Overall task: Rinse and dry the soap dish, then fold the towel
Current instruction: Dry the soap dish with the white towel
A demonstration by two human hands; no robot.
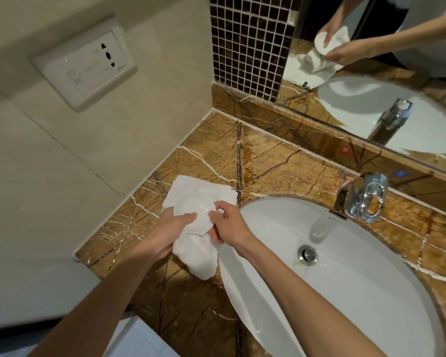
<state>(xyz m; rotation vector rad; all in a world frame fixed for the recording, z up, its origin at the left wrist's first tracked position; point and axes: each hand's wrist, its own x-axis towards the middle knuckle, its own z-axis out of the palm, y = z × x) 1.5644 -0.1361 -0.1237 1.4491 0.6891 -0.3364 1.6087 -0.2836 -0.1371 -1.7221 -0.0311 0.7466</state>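
Head view shows both hands over the brown marble surface (281,161), just left of the white sink (358,292). Left hand (165,233) grips the white towel (198,256) and the shiny white soap dish (196,212) wrapped in it. Right hand (229,222) pinches the towel against the dish's edge.

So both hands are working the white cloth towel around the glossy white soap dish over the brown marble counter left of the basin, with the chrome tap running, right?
Not quite: the chrome tap is off; the head view shows no water falling into the white basin. Otherwise yes: the left hand and right hand work the white cloth towel around the glossy white soap dish over the brown marble counter.
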